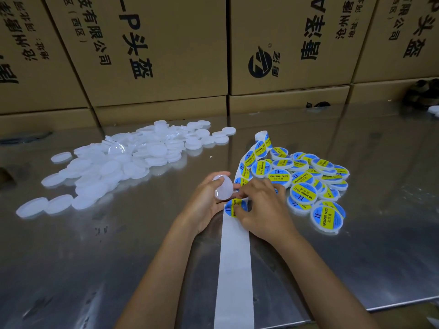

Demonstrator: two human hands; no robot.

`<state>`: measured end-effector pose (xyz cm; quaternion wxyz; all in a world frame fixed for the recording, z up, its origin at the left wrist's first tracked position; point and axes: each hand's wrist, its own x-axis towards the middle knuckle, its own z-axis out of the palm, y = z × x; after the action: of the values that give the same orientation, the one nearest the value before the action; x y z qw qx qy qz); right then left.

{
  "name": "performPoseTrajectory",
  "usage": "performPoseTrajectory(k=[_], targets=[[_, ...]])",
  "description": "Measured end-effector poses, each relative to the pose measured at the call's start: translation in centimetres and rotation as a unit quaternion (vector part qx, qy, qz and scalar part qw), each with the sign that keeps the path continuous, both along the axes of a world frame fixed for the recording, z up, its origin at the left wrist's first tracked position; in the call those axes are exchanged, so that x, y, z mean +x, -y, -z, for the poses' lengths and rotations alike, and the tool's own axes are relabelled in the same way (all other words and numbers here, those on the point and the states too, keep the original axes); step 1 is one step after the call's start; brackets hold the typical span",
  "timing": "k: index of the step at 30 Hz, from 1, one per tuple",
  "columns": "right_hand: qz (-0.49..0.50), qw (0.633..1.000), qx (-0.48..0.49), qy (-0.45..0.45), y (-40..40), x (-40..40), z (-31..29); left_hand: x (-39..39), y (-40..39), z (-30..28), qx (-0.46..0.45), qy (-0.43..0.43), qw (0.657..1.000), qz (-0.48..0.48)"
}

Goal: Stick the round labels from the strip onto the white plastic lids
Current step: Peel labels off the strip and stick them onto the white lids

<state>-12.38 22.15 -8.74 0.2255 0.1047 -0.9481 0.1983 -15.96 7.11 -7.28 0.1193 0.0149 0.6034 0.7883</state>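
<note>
Gripping one blank white lid (224, 187), the left hand (206, 202) curls its fingers round the rim and holds the lid tilted, flat face turned up and toward the right hand, above the near middle of the surface (95, 257).

Right hand (261, 205): fingers bent down onto the label strip (235, 257), fingertips pinching at the edge of a round blue-and-yellow label (234, 207) that sits on the strip just below the held lid. Whether the label has come free of the backing cannot be told.

Label strip: white backing, long axis running from the near edge of the surface straight away from the person, bare in its near stretch; beyond the hands it carries further round labels, bends to the right and ends in a raised curl (262, 138) at the far end.

Pile of unlabelled lids (123, 160): white, loose and overlapping, spread across the left half of the surface.

Pile of labelled lids (311, 179): faces printed "SOLDERING PASTE", heaped just right of the strip, printing pointing in mixed directions.

Cardboard cartons (166, 55): brown, with black printed characters, stacked along the far edge of the surface.
</note>
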Motion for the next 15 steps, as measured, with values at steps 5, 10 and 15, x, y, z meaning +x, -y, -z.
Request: performPoseTrajectory(k=[5,10,15], targets=[[-0.056,0.996,-0.061,-0.012,0.3,0.4,-0.6,0.2,0.1,-0.2,-0.015,0.003,1.000,-0.010],[-0.122,0.940,-0.319,0.018,0.8,1.1,-2.3,0.5,-0.1,-0.4,-0.001,0.014,1.000,-0.017],[-0.109,0.799,-0.581,0.108,0.1,1.0,-3.5,0.6,0.1,-0.9,0.052,0.051,0.997,-0.020]])
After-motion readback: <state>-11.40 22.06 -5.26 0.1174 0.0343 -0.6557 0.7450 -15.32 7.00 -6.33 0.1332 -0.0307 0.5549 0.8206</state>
